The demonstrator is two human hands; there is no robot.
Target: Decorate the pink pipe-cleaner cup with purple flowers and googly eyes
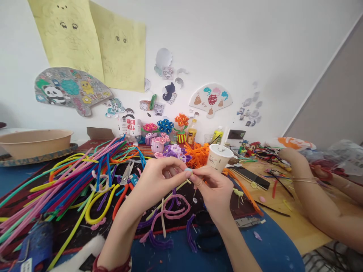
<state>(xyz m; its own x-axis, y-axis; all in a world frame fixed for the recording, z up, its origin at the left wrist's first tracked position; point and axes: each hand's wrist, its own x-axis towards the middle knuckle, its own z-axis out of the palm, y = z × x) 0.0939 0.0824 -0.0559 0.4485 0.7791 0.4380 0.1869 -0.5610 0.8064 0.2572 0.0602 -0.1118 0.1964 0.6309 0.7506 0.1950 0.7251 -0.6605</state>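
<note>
My left hand [159, 177] is closed in a pinch above the cluttered table. Between its fingertips shows a small light-blue piece [188, 170], too small to tell its kind. My right hand [214, 185] meets it from the other side, thumb and forefinger pinched at the same piece. Under the hands lie a curled pink pipe cleaner [177, 216], purple pipe cleaner pieces [190, 234] and a small round white disc [194, 200]. Left of my left hand are scissors [126, 173] with open blades, beside a bent yellow pipe cleaner [92, 217].
Many colored pipe cleaners [65, 185] spread across the left. A paper cup [219, 158] with a straw stands behind my right hand, near a phone [251, 177]. Pipe-cleaner flowers in pots [181, 136] line the wall. Another person's arm [306, 189] reaches in at right.
</note>
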